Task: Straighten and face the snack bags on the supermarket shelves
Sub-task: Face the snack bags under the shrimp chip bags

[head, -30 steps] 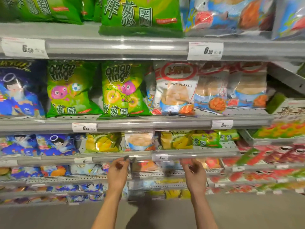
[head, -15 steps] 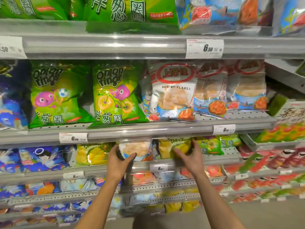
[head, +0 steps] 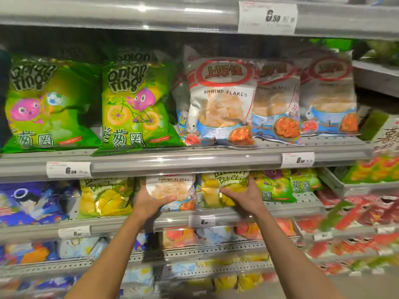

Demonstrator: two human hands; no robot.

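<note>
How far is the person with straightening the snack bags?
Done: nothing clearly. In hand: left hand holds the small shrimp flakes bag; right hand holds the yellow potato chips bag. Left: the tilted onion rings bag above.

Grey metal shelving (head: 194, 157) is filling pretty much the whole view, tier stacked on tier, with perforated decks showing lower down. White price tags (head: 267, 17) reading 6.50 are sitting in clear strips along the front edges. Overhead light is glaring off the top rail, and shadow is pooling under each shelf.
</note>
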